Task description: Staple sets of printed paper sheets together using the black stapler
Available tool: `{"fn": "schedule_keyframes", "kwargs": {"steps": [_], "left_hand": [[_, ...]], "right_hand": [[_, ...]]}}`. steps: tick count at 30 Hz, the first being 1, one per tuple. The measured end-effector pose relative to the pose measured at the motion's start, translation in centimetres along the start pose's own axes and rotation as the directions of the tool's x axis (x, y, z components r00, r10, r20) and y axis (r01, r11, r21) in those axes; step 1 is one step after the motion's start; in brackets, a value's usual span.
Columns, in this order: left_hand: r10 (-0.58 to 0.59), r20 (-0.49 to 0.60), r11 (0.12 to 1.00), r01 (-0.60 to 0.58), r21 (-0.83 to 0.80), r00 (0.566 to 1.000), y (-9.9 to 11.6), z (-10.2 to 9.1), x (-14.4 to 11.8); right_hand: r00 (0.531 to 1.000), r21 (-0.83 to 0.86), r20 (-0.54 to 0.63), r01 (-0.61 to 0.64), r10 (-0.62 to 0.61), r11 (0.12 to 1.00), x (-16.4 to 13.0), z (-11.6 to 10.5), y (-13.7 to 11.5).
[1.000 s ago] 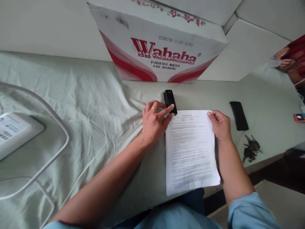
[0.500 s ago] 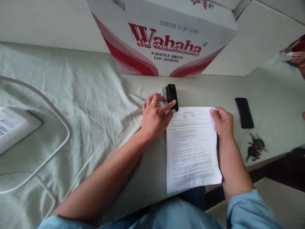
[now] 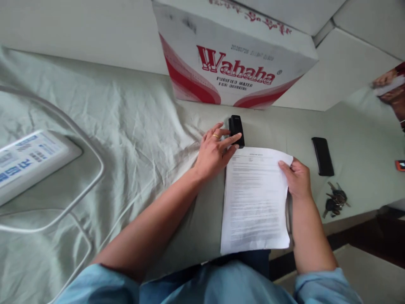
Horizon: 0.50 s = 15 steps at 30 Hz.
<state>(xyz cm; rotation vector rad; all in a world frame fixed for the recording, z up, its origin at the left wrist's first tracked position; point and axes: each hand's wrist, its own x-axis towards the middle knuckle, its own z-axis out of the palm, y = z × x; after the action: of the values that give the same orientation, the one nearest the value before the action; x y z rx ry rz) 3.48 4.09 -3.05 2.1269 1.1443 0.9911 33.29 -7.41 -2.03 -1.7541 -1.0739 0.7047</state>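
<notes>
A black stapler [image 3: 236, 124] lies at the top left corner of a stack of printed sheets [image 3: 257, 202]. My left hand [image 3: 212, 153] is on it, index finger across its top and thumb at its near end; the other fingers rest along its left side, a gold ring on one of them. With thumb on top and fingers underneath, my right hand [image 3: 298, 176] pinches the sheets near their top right corner, which curls up a little. Whether the sheets' edge sits inside the stapler's jaws is hidden.
Behind the stapler stands a large Wahaha water carton [image 3: 237, 71]. To the right lie a black phone [image 3: 322, 156] and a bunch of keys [image 3: 336, 200]. A white power strip-like box [image 3: 38, 160] and white cable [image 3: 98, 156] lie left. Another person's hands [image 3: 390, 84] show far right.
The view has shifted slightly. The sheets' top right corner now bends up more over my right fingers. My left hand stays on the stapler.
</notes>
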Motion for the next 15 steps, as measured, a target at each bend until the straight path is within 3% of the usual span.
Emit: {"fn": "schedule_keyframes", "kwargs": {"steps": [3, 6, 8, 11, 15], "left_hand": [[-0.026, -0.062, 0.987, 0.016, -0.161, 0.998, -0.4, -0.1, 0.0], [-0.158, -0.133, 0.934, 0.105, -0.342, 0.978, 0.1, -0.8, 0.0], [-0.268, -0.079, 0.842, 0.194, -0.503, 0.96, 0.6, -1.3, 0.1], [-0.322, 0.163, 0.562, 0.327, -0.76, 0.933, 1.1, -1.9, 0.2], [-0.209, 0.444, 0.126, 0.475, -0.871, 0.871, 1.1, -2.2, 0.1]], "right_hand": [[0.997, 0.04, -0.055, -0.046, 0.048, 0.998, -2.5, -1.7, -0.5], [0.982, 0.143, -0.174, -0.053, 0.078, 0.988, -3.6, -2.8, -1.7], [0.975, 0.209, -0.21, -0.022, 0.066, 0.978, -3.0, -2.5, -3.0], [0.985, 0.247, -0.171, 0.024, 0.019, 0.969, -0.7, -0.7, -4.8], [0.983, 0.252, -0.177, 0.1, -0.056, 0.963, 2.2, 2.3, -5.8]]}}
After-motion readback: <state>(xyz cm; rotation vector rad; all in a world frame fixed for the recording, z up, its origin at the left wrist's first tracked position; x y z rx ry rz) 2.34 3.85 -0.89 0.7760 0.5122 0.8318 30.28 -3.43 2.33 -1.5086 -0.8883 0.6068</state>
